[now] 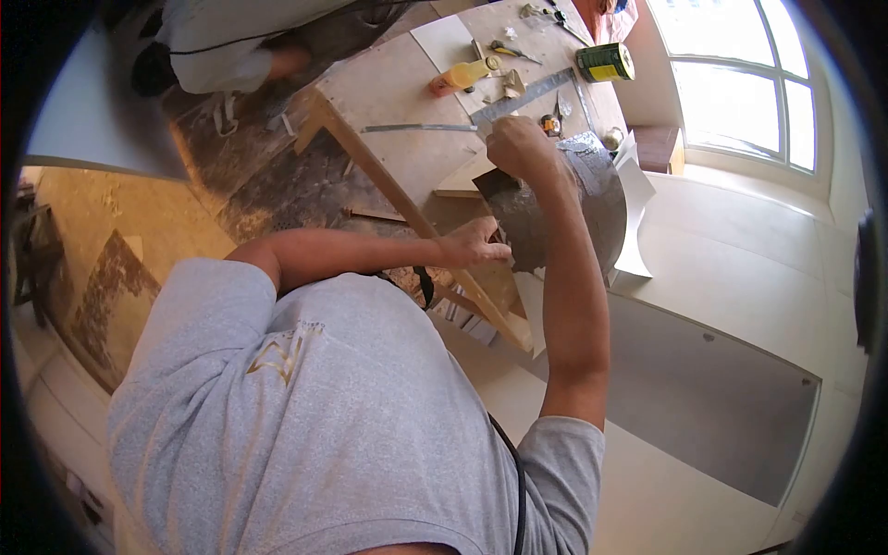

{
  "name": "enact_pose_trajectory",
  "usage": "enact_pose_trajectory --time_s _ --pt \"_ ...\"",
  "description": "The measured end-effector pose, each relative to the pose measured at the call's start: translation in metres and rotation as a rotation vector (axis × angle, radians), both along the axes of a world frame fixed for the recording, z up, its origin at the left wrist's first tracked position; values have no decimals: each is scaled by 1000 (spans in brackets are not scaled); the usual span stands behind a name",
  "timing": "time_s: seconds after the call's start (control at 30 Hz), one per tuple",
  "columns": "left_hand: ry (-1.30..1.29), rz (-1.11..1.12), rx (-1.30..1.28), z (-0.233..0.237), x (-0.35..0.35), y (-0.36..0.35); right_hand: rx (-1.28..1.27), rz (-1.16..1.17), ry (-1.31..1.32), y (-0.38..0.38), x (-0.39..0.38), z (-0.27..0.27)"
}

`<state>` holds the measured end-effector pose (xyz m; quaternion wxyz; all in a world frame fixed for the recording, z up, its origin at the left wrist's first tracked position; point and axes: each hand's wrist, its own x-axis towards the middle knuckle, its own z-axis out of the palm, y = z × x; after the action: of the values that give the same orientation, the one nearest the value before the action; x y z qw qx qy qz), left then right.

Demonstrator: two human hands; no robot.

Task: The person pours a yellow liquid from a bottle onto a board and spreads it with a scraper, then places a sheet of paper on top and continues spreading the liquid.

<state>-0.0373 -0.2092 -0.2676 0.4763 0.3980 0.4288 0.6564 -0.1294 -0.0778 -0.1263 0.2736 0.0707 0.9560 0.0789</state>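
Observation:
A curved, dark grey-brown sheet with a shiny patch lies over the edge of the workbench. My left hand is at the near left edge of this sheet, fingers bent and closed about the edge. Above the sheet's far part, my right hand is closed in a fist; whatever it holds is hidden from this angle. A white, curled sheet sticks out beside the dark one on the right.
On the workbench are an orange-yellow bottle, a green-and-yellow can, yellow-handled pliers, a small jar and a metal strip. Another person is at the upper left. A white cabinet stands right, below a window.

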Motion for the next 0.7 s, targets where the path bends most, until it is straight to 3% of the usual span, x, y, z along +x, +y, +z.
enact_pose_trajectory --time_s 0.07,0.13,0.17,0.27,0.33,0.4,0.47,0.63,0.7 --pt "-20 22 44 -22 12 15 -20 7 -28 2 -1 3" --pt "-39 41 88 -27 15 18 -86 432 -128 13 3 17" --pt "-36 26 63 -24 12 15 -86 434 -128 15 6 25" --pt "27 39 51 -17 8 9 -59 -224 203 12 16 56" --pt "87 68 65 -22 10 13 -9 -262 159 15 21 69" --pt "-16 55 157 -26 14 17 41 -304 115 15 30 74" --pt "-14 69 171 -29 16 20 51 -367 210 17 39 73" --pt "-27 47 159 -17 8 14 54 -260 276 40 60 47" --pt "-102 -132 63 -3 -3 5 59 -261 295 33 61 42"
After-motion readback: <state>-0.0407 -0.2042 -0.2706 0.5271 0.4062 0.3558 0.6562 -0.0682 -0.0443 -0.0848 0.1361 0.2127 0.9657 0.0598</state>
